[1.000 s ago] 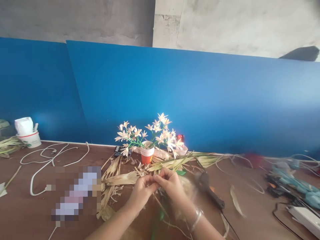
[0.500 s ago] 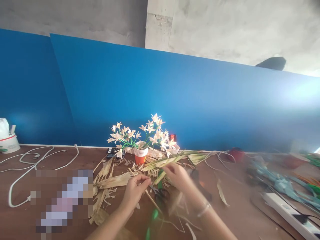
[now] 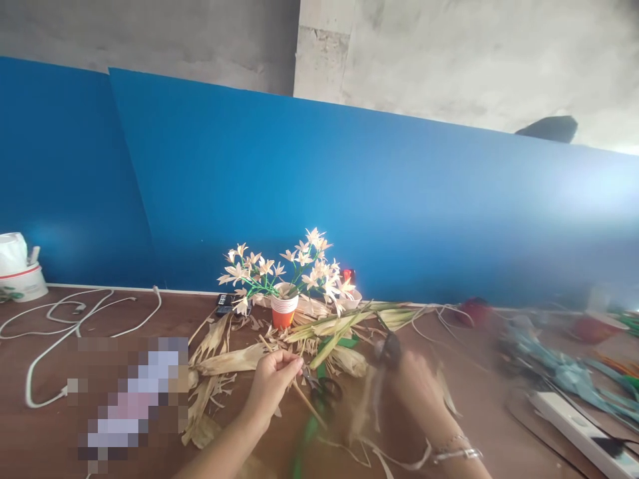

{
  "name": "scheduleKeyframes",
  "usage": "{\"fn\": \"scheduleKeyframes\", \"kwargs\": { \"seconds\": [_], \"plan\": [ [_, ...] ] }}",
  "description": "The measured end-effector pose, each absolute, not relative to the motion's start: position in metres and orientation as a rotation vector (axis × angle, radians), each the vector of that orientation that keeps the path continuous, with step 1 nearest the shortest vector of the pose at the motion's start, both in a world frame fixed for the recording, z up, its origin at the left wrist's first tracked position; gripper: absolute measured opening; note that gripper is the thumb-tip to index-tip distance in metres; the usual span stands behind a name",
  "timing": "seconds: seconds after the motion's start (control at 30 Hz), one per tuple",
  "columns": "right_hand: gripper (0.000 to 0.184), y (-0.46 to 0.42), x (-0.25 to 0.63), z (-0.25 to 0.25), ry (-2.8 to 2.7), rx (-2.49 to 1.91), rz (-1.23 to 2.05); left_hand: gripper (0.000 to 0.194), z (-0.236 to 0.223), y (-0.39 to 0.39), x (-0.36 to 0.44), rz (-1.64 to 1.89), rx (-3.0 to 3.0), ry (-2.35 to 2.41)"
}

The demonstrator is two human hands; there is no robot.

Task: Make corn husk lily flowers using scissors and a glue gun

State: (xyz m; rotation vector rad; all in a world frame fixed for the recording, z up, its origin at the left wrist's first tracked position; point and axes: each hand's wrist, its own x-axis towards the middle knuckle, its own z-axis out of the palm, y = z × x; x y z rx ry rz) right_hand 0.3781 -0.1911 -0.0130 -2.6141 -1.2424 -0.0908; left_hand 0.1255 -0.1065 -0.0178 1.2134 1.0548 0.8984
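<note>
Near the middle of the table my left hand (image 3: 278,376) is closed, thumb and forefinger pinched together; anything between the fingertips is too small to make out. Just right of those fingertips lie dark-handled scissors (image 3: 327,391) and a thin stick (image 3: 308,404). My right hand (image 3: 417,382), blurred by motion, is at a dark object (image 3: 390,349) whose kind I cannot make out; the fingers are smeared. Beyond both hands, pale handmade flowers (image 3: 264,266) on green stems stand in an orange-and-white paper cup (image 3: 283,313). Dried husks (image 3: 229,362) and green-yellow leaf strips (image 3: 339,329) surround it.
White cables (image 3: 74,326) lie at the left, near a white tub (image 3: 24,283). To the right are a power strip (image 3: 579,426), light blue ribbon-like material (image 3: 549,359) and a red bowl (image 3: 596,326). A blue panel (image 3: 319,179) borders the table's back.
My right hand has moved right and slightly down, from above the leaf strips to the dark object. My left hand keeps its pinch in nearly the same place.
</note>
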Motion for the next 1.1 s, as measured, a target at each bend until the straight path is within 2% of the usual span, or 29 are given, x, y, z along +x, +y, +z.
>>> {"fn": "scheduleKeyframes", "kwargs": {
  "seconds": [0.1, 0.27, 0.37, 0.5, 0.7, 0.83, 1.1],
  "plan": [
    [0.014, -0.187, 0.386, -0.007, -1.322, -2.38, -0.022, 0.023, -0.021, -0.105, 0.126, 0.917, 1.248, 1.072],
    [0.025, -0.173, 0.345, -0.012, -1.596, -1.681, 0.255, 0.02, -0.027, -0.101, 0.125, 0.949, 1.37, 1.152],
    [0.021, -0.167, 0.307, -0.015, -1.663, -1.555, 0.317, 0.021, -0.031, -0.098, 0.125, 0.973, 1.429, 1.161],
    [0.019, -0.162, 0.284, -0.019, -1.69, -1.477, 0.3, 0.022, -0.038, -0.094, 0.124, 1.016, 1.43, 1.15],
    [0.009, -0.159, 0.291, -0.039, -1.793, -1.473, 0.315, 0.025, -0.041, -0.097, 0.127, 1.009, 1.288, 1.034],
    [0.008, -0.16, 0.291, -0.045, -1.772, -1.471, 0.326, 0.026, -0.034, -0.102, 0.129, 0.981, 1.128, 1.024],
    [0.02, -0.159, 0.293, -0.04, -1.577, -1.432, 0.27, 0.024, -0.027, -0.104, 0.127, 0.895, 1.081, 1.001]
  ]
}}
